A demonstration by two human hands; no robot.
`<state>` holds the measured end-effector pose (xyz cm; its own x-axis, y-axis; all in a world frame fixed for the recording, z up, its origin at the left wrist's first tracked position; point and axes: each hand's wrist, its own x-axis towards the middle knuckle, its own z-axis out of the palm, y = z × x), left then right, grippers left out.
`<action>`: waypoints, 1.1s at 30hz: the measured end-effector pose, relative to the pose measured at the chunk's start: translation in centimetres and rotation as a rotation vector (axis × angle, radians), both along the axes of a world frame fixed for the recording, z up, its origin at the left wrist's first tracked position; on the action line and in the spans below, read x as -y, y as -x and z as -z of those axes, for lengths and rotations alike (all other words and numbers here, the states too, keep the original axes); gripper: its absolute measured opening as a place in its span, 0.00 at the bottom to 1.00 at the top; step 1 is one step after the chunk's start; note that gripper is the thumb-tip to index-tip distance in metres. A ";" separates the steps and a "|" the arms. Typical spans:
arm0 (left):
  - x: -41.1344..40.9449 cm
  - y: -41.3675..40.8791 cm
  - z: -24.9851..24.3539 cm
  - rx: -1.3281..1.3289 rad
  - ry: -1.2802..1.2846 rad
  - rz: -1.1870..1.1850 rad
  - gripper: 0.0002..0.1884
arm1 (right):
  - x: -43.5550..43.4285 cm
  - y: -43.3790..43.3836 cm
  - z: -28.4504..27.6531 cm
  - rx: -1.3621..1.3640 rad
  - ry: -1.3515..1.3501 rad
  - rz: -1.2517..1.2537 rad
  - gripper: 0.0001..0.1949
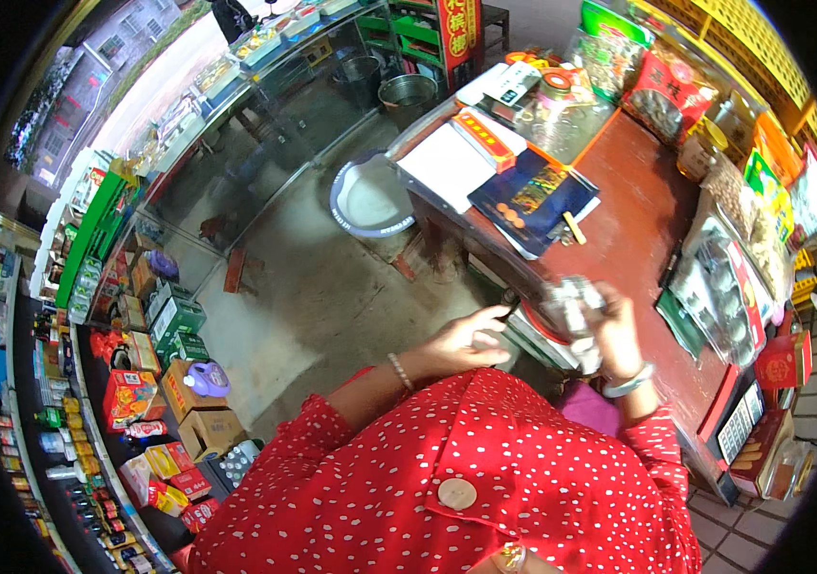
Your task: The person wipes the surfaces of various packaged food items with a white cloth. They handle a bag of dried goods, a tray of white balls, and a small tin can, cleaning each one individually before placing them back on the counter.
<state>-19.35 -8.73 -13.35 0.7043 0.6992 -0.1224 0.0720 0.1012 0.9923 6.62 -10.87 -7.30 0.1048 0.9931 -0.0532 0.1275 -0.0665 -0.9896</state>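
Note:
My right hand (618, 333) grips a blurred grey-and-white bundle (575, 316) at the near edge of the red-brown wooden desk (624, 229). What the bundle is made of cannot be made out. To its left, my left hand (462, 341) hovers in front of my body, fingers apart, with nothing visible in it. A small dark object (509, 296) shows just past its fingertips, too small to name. Below the bundle a white container with a red rim (545, 337) is partly hidden. On the desk lies a dark blue booklet (534, 197), with a small wooden-handled item (573, 228) on its corner.
A red-and-yellow box (484, 140) and bagged dried goods (670, 93) sit on the desk. Trays of clear plastic-wrapped dark items (717, 294) lie at right. A round tub (369, 197) stands on the floor beyond. Cartons and a purple jug (207, 379) line the left.

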 end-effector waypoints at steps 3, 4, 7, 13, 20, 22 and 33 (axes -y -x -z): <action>-1.9 2.1 -0.6 0.320 0.227 -0.072 0.33 | -2.6 9.8 3.1 0.073 -0.116 -0.149 0.05; -3.0 3.1 -0.2 0.340 0.244 -0.173 0.27 | -3.4 12.2 3.5 -0.010 -0.008 -0.177 0.05; -5.1 9.4 0.4 0.396 0.343 -0.271 0.16 | -5.8 17.8 5.4 -0.163 0.084 -0.280 0.09; -7.7 20.8 1.1 0.079 0.528 -0.452 0.19 | -11.2 25.2 8.3 -0.597 0.246 0.000 0.08; -10.6 25.1 6.5 0.192 0.541 -0.615 0.23 | -16.4 29.7 11.7 -0.418 0.433 -0.049 0.06; -12.4 25.6 7.6 0.200 0.604 -0.702 0.22 | -18.5 28.9 12.8 -0.397 0.491 -0.096 0.11; -35.3 29.1 11.0 -0.091 0.251 -0.865 0.20 | -35.1 34.1 16.4 -0.610 0.198 -0.134 0.33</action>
<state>-48.44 26.62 -24.35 -0.0743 0.9252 -0.3723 -0.0523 0.3692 0.9279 -27.53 24.23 -23.69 -0.1263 0.9608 -0.2467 -0.4326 -0.2771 -0.8579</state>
